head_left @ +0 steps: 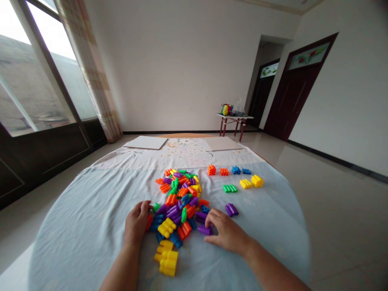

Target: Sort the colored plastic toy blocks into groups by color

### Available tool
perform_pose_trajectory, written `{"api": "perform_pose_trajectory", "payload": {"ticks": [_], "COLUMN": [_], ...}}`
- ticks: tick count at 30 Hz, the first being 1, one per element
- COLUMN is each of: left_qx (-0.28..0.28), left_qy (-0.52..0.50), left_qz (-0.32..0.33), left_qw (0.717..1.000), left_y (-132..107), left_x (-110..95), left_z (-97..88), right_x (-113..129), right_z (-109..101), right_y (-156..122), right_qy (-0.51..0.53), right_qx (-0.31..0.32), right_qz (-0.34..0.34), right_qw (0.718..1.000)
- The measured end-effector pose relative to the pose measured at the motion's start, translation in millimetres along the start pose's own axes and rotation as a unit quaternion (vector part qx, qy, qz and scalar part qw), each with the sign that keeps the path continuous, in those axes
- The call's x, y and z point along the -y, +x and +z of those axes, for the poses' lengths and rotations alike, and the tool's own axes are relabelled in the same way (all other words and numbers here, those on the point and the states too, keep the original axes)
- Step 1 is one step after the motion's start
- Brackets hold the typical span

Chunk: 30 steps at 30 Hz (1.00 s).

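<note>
A heap of coloured plastic blocks (180,198) lies in the middle of a round table covered with a pale blue cloth (85,226). My left hand (136,224) rests at the heap's left edge, fingers curled over a red block (149,222). My right hand (226,232) lies at the heap's right edge, its fingertips closed on a purple block (205,230). Yellow blocks (166,260) sit between my forearms. Sorted small groups lie to the right: orange (211,170), blue (236,170), green (230,188), yellow (251,182) and purple (231,209).
Two flat pale boards (146,142) (222,143) lie at the table's far side. A small red-legged table (234,119) with bags stands by the far wall. Dark doors are on the right, a window and curtain on the left.
</note>
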<state>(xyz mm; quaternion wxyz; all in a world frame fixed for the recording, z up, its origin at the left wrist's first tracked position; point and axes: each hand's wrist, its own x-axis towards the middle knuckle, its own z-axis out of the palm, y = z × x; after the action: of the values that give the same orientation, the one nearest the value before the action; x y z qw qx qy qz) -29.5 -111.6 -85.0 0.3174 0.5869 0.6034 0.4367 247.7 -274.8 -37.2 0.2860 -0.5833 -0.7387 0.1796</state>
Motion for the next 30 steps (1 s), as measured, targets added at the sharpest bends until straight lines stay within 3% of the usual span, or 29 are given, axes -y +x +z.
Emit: {"api": "perform_pose_trajectory", "payload": {"ticks": [3, 8, 14, 18, 21, 23, 25, 28, 30], "left_qx": [0.001, -0.003, -0.010, 0.003, 0.003, 0.002, 0.003, 0.005, 0.007], "left_qy": [-0.003, 0.003, 0.010, 0.003, 0.007, 0.007, 0.003, 0.004, 0.008], "left_qz": [-0.003, -0.005, -0.006, -0.012, -0.017, -0.021, -0.027, -0.035, -0.035], "left_qw": [1.000, 1.000, 1.000, 1.000, 1.000, 1.000, 1.000, 0.999, 0.999], "left_y": [-0.6, -0.9, 0.2, 1.8, 2.7, 3.0, 2.9, 2.3, 2.3], "left_x": [-1.1, -3.4, -3.3, -1.6, -1.2, -1.7, -2.8, -4.8, -5.5], "left_z": [0.2, -0.3, -1.2, -1.7, -2.1, -2.2, -2.3, -2.8, -3.2], "right_x": [1.2, 1.4, -3.4, -7.2, -7.6, -9.5, -16.3, -38.4, -57.5], "right_z": [-3.8, -12.1, -0.3, 8.1, 1.0, -12.5, -31.1, -59.1, -72.2], "right_y": [-2.2, -2.7, -1.2, 0.2, -1.1, -2.6, -3.5, -2.4, -0.7], "right_qy": [0.040, 0.102, 0.103, 0.081, 0.067, 0.067, 0.073, 0.069, 0.054], "right_qx": [0.064, 0.093, 0.149, 0.173, 0.202, 0.183, 0.125, 0.044, 0.032], "right_qz": [-0.011, -0.039, -0.092, -0.064, -0.031, -0.017, -0.002, 0.036, 0.063], "right_qw": [0.997, 0.990, 0.979, 0.979, 0.977, 0.981, 0.990, 0.996, 0.996]}}
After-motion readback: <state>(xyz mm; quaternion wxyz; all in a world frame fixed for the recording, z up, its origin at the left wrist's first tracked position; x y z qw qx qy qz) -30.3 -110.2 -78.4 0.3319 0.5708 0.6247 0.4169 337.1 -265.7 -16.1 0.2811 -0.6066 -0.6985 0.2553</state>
